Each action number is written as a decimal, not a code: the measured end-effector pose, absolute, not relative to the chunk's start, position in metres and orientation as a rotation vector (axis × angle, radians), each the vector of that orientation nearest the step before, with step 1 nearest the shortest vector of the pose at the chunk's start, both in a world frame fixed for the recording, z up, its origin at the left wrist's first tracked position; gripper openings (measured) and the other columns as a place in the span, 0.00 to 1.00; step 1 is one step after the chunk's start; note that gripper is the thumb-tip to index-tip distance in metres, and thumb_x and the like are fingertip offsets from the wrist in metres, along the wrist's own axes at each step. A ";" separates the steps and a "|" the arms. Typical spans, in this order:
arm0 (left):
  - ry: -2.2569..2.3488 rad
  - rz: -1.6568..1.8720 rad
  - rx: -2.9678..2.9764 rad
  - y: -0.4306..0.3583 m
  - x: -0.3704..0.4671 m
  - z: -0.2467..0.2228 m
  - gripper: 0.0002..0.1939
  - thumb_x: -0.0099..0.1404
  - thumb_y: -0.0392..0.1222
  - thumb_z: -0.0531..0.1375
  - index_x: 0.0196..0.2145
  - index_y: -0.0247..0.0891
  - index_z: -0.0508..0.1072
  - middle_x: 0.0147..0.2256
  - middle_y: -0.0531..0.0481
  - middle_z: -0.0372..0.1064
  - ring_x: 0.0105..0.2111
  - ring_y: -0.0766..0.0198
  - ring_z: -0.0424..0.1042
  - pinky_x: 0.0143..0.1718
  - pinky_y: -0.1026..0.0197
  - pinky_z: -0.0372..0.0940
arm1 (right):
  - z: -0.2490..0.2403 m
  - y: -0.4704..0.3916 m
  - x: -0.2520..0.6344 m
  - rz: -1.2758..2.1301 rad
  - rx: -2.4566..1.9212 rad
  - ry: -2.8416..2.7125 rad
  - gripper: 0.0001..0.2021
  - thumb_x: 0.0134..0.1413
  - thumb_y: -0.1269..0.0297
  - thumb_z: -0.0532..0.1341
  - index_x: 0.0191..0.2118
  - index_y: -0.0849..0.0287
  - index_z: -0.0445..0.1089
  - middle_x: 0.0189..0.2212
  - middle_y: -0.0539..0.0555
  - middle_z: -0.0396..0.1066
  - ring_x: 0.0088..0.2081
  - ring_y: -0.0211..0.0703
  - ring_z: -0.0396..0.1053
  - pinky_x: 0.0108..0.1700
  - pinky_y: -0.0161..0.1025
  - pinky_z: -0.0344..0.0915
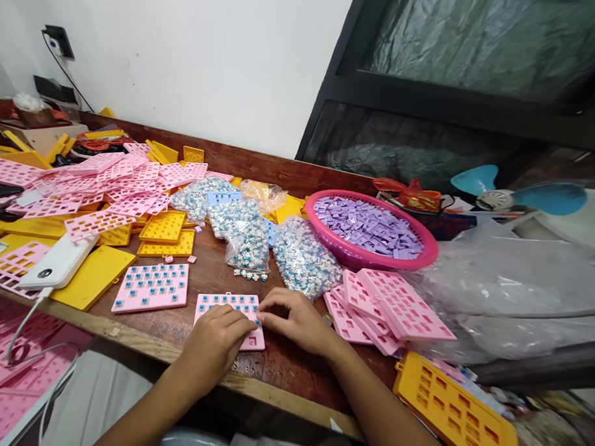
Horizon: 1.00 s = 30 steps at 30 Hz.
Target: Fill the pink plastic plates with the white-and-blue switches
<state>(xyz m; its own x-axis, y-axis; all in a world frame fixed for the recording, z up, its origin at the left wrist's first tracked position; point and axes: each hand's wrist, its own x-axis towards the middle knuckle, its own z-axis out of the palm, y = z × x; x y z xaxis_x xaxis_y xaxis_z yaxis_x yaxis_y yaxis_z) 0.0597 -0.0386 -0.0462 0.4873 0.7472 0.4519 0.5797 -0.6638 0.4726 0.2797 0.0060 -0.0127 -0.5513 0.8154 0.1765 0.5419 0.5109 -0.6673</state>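
one pink tray point(226, 303), blue-filled slots

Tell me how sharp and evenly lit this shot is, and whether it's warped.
Head view: soft even light, faint shadows under both hands; the pink tray and basket are sharp; wide-angle stretch bends the table edge and corners; the blue fan looks smeared.

Two bare forearms, no sleeves in view.
Left hand point(214, 348) and right hand point(298, 322): no gloves, rings, watch or wristband showing; short nails where visible. Pale cloth at the near edge, over the lap.
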 end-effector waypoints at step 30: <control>1.268 0.778 2.622 -0.040 0.023 -0.059 0.37 0.68 0.66 0.55 0.67 0.43 0.60 0.68 0.42 0.56 0.68 0.46 0.53 0.67 0.40 0.50 | -0.022 -0.059 0.241 0.746 -1.381 -1.877 0.05 0.60 0.61 0.65 0.38 0.55 0.76 0.39 0.57 0.77 0.41 0.48 0.74 0.46 0.44 0.71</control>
